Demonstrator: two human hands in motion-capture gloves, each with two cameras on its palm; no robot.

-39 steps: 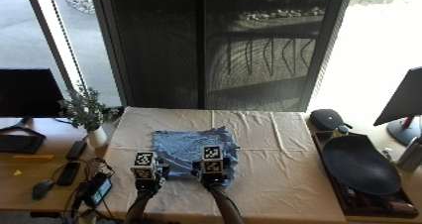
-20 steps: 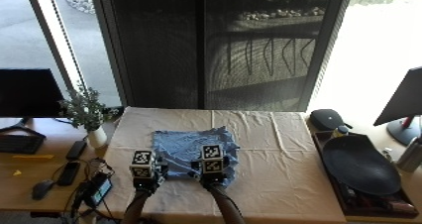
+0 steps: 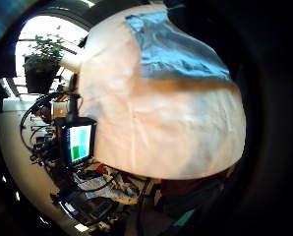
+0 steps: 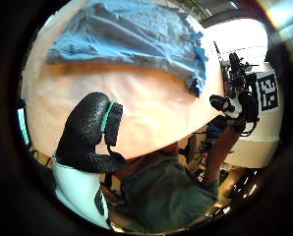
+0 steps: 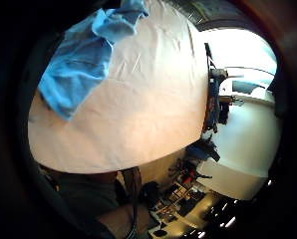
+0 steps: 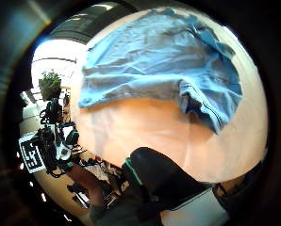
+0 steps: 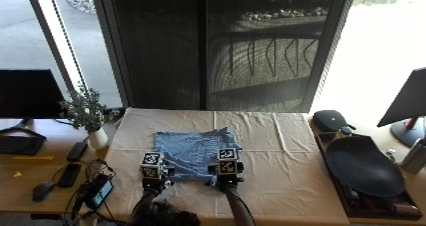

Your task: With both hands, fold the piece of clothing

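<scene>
Fingers of neither gloved hand clearly visible; spread or curl cannot be told from any view.

Outside view: crumpled light-blue cloth garment (image 7: 194,151) lying roughly flat on cream tablecloth-covered table (image 7: 279,156), toward its near-left part. Left hand (image 7: 152,178) and right hand (image 7: 226,176) placed at the garment's near edge, at left and right corners; contact with the cloth not confirmed. Small green potted plant (image 7: 86,113) standing just off the table's left end. Large dark oval tray (image 7: 363,166) well apart to the garment's right, beyond the table's edge.

Left little-finger view: garment (image 3: 173,49) on bare tablecloth (image 3: 161,123), not against the palm; small lit screen (image 3: 79,142) beside the table edge.

Left thumb view: black gloved thumb (image 4: 87,130) straight above the tablecloth, apart from the garment's (image 4: 131,37) hem.

Right little-finger view: garment corner (image 5: 83,59) on the tablecloth, wrinkled.

Right thumb view: garment (image 6: 154,70) with one folded-over hem; black thumb (image 6: 159,176) clear of it.
</scene>
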